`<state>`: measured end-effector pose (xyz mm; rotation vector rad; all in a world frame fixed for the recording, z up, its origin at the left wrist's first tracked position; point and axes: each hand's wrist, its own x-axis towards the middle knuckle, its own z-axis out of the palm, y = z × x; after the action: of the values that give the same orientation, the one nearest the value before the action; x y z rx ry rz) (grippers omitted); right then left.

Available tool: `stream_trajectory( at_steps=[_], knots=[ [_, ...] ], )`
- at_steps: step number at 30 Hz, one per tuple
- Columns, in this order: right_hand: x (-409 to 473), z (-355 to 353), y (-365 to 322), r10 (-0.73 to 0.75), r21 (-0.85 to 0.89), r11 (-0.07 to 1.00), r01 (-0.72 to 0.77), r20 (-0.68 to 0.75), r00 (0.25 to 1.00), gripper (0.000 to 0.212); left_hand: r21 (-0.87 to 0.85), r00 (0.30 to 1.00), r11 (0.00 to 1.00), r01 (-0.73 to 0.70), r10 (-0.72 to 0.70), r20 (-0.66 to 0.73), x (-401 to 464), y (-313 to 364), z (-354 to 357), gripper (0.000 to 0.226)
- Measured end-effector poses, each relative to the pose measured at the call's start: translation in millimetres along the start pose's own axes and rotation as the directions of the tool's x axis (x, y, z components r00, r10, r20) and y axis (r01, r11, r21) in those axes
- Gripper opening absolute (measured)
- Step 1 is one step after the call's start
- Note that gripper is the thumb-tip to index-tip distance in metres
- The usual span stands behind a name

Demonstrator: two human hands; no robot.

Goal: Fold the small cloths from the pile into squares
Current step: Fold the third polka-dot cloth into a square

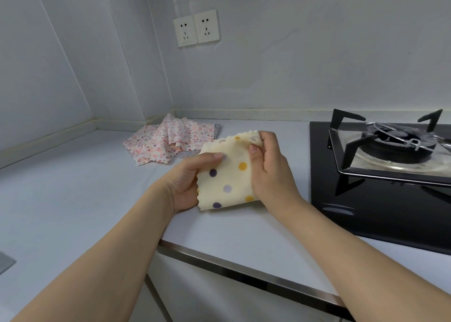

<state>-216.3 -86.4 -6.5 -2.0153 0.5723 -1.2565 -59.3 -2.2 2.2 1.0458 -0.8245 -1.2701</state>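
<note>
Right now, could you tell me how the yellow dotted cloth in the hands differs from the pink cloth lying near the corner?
The yellow dotted cloth has large, sparse purple and yellow dots; the pink cloth has tiny, dense specks. The yellow one is held between the left hand and right hand, while the pink one lies on the counter. The yellow one looks flat and folded; the pink one is rumpled. Both have wavy edges.

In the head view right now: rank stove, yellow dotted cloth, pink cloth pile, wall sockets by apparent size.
1. stove, largest, partly cut off by the frame.
2-3. pink cloth pile and yellow dotted cloth: look alike; the cloth is nearer and partly covered by the hands, so unranked.
4. wall sockets, smallest.
</note>
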Motion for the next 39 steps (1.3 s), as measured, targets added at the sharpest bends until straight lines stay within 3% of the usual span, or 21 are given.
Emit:
stream_trajectory(
  at_steps=[7, 10, 15, 20, 25, 29, 32, 37, 39],
  knots=[
    [0.5, 2.5, 1.4, 0.069, -0.018, 0.997, -0.068, 0.041, 0.997, 0.005, 0.0, 0.996, 0.999, -0.051, 0.051, -0.068, -2.9, -4.9, 0.5, 0.042],
    [2.7, 2.7, 5.4, 0.162, -0.057, 0.986, -0.158, 0.09, 0.983, 0.007, -0.004, 0.967, 0.985, -0.17, 0.166, -0.191, -0.9, -5.2, 0.3, 0.047],
    [5.0, 2.1, 9.3, 0.272, -0.108, 0.96, -0.26, 0.121, 0.955, 0.008, -0.086, 0.899, 0.969, -0.233, 0.181, -0.399, 1.4, -5.1, 3.6, 0.023],
    [5.1, 2.2, 9.0, 0.317, -0.07, 0.947, -0.312, 0.08, 0.945, 0.011, 0.096, 0.88, 0.985, -0.141, 0.169, -0.443, 1.3, -9.4, 11.5, 0.039],
    [3.8, 6.1, 11.0, 0.364, -0.051, 0.931, -0.362, 0.037, 0.931, 0.02, 0.341, 0.829, 0.914, -0.221, 0.36, -0.428, 4.8, -17.8, 8.3, 0.031],
    [5.8, 1.9, -2.5, 0.485, -0.093, 0.872, -0.481, 0.016, 0.874, 0.022, 0.476, 0.775, 0.878, -0.05, 0.335, -0.536, 6.9, -8.9, 26.7, 0.018],
    [12.6, -13.6, -38.4, 0.596, -0.08, 0.799, -0.595, -0.022, 0.803, 0.022, 0.444, 0.75, 0.892, 0.082, 0.238, -0.618, 3.6, 22.2, 61.8, 0.015],
    [34.4, -76.5, -120.5, 0.655, -0.097, 0.74, -0.666, -0.119, 0.746, 0.021, 0.576, 0.864, 0.801, 0.16, 0.168, -0.474, -16.9, 102.2, 127.3, 0.026],
    [42.0, -102.7, -141.3, 0.677, -0.084, 0.712, -0.697, -0.182, 0.713, 0.022, 0.563, 0.889, 0.795, 0.225, 0.069, -0.452, -18.0, 124.3, 149.8, 0.029]
  ],
)
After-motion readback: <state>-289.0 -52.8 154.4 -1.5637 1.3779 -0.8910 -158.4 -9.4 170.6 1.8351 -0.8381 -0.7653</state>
